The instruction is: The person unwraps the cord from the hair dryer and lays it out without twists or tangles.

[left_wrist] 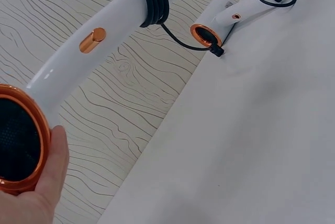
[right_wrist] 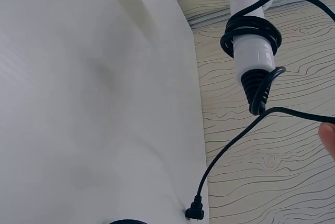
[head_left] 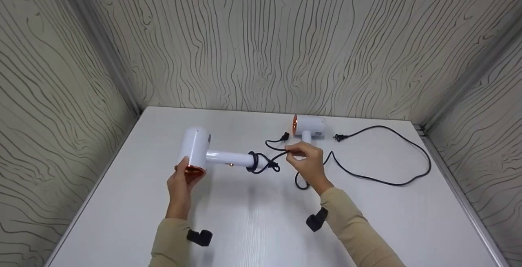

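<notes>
A white hair dryer [head_left: 195, 146] with copper-coloured trim is held sideways above the table, its handle pointing right. My left hand [head_left: 179, 189] grips its barrel at the copper-rimmed end. Several turns of black cord [right_wrist: 254, 28] wrap the handle close to the ribbed cord sleeve [right_wrist: 256, 88]. To the right of the handle's end, my right hand [head_left: 308, 163] pinches a stretch of this cord between thumb and fingers. Beyond the pinch, a short length leads to its plug [head_left: 285, 136]. In the right wrist view only a fingertip [right_wrist: 328, 136] shows at the edge.
A second white hair dryer [head_left: 310, 126] lies at the back of the white table [head_left: 244, 234], its handle partly hidden behind my right hand. Its black cord [head_left: 429, 165] spreads in a wide loop to the right, ending at a plug [head_left: 339, 137]. Wood-patterned panels [head_left: 261, 47] enclose the table.
</notes>
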Demonstrator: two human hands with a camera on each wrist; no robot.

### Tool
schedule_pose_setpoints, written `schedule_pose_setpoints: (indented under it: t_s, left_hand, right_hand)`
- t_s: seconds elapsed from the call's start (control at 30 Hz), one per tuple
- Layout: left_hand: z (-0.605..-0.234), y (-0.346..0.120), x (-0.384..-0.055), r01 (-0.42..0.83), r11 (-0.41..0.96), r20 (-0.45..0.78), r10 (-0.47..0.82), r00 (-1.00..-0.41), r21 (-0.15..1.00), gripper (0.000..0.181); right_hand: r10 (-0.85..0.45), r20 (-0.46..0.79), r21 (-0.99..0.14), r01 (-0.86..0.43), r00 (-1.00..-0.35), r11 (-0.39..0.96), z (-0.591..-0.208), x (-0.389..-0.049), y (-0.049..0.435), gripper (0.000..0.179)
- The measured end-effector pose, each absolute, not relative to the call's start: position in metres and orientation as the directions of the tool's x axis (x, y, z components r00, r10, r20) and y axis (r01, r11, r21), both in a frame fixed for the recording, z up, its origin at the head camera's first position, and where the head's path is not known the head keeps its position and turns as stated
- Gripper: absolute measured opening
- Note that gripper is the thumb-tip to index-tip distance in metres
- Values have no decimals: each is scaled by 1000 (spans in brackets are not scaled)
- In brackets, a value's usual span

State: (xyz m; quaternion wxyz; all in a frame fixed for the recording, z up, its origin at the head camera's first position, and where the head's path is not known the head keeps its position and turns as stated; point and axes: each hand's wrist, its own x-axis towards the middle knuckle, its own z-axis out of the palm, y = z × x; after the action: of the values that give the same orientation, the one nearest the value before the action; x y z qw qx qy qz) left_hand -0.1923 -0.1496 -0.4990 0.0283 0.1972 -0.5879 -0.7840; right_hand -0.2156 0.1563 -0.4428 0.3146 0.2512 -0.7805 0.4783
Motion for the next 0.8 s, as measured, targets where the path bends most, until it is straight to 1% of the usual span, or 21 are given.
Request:
schedule_pose_setpoints:
  t_s: [0.13, 0.4, 0.63, 0.8]
  left_hand:
    - [-499, -150, -192, -189, -318, -285, -287, -914, 929, 70]
    - [-496, -154, -193, -169, -365, -289, -306, -907, 916, 71]
    - [-493, -157, -192, -161, -398, -298, -312, -902, 903, 78]
    - [-492, -161, -191, -152, -441, -312, -316, -896, 884, 77]
  right_hand:
    - [-98, 726, -587, -687, -681, 428, -444, -214, 157, 20]
    - [-97, 678, -632, -645, -729, 430, -449, -211, 159, 20]
    - [-101, 659, -644, -628, -746, 437, -482, -223, 166, 21]
    - [-157, 652, -638, -648, -742, 416, -499, -225, 170, 25]
